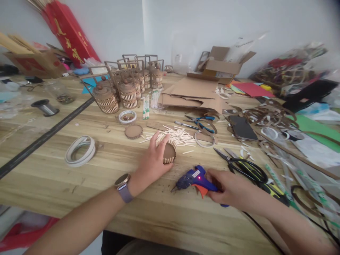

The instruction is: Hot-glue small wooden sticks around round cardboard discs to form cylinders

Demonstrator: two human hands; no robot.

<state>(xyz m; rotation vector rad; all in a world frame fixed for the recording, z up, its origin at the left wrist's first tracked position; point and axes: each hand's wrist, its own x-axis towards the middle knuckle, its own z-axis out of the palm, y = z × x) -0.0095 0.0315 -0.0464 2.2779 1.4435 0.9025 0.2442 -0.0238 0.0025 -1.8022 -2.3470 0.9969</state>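
My left hand (154, 159) grips the side of a small round cardboard base (169, 153) ringed with short upright wooden sticks; its fingers hide part of the ring. In my right hand (225, 184) is a blue hot glue gun (195, 179) with an orange trigger and a lit red light. Its nozzle points left and down, just above the tabletop and apart from the base. Behind the left hand lies a loose pile of short wooden sticks (182, 135). A flat cardboard disc with an edging (133, 131) sits to the left of that pile.
Finished lantern-like baskets (128, 95) stand at the back left. Rolls of pale strip (80, 151) lie left. Scissors (247, 169), pliers (203, 118), a phone (243, 127) and tangled brown strips (268, 113) crowd the right. Cardboard sheets (192, 88) lie behind; a cord trails from the glue gun.
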